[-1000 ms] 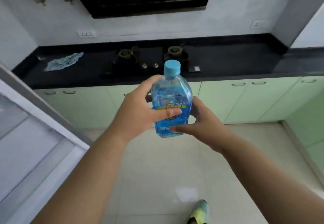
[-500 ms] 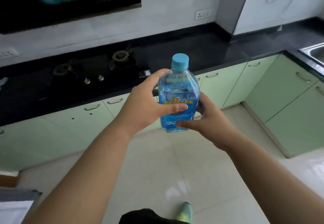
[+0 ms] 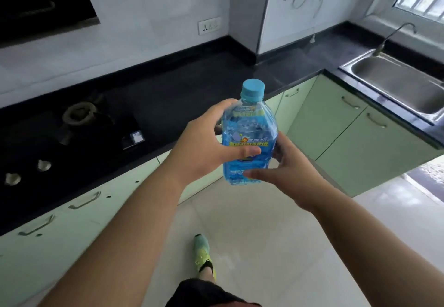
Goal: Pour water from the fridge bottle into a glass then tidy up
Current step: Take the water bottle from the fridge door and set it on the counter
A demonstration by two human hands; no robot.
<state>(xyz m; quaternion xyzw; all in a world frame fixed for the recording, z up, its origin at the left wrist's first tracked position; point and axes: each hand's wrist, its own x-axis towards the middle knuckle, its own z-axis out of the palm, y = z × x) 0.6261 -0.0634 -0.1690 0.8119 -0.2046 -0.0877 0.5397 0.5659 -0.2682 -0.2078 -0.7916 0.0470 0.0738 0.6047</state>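
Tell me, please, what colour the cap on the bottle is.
Light blue: the cap tops the bottle, clearest in the head view.

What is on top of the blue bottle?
A light blue cap sits on the bottle, closing it. The left hand and right hand grip its body, covering parts of the label.

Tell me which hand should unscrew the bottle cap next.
Probably the right hand: it holds the bottle only lightly near its base, while the left hand has the firm grip around the body below the cap.
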